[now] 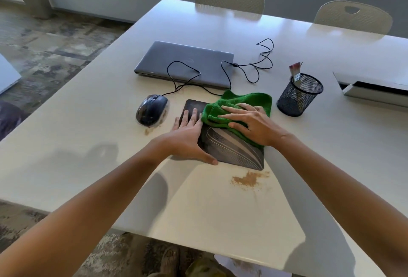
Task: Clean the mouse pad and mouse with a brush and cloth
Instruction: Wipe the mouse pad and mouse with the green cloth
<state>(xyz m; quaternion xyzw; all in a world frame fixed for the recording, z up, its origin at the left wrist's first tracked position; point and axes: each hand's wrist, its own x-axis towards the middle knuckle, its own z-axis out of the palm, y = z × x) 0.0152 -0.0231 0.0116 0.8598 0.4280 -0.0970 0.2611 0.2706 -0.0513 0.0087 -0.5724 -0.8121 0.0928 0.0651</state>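
A dark mouse pad (234, 146) with a pale line pattern lies on the white table (88, 135). My left hand (187, 135) presses flat on the pad's left edge, fingers straight. My right hand (249, 122) lies flat on a green cloth (245, 102) that covers the pad's far right part. A black wired mouse (152, 109) sits left of the pad, with brown dust around its near side. The brush (295, 72) stands bristles up in a black mesh cup (298, 96) to the right.
A shut grey laptop (185, 62) lies behind the pad, the mouse cable (262, 60) looping over and beside it. Brown dust (249, 179) is scattered on the table near the pad's front edge. A white box (373, 91) stands at the right. Two chairs are at the far side.
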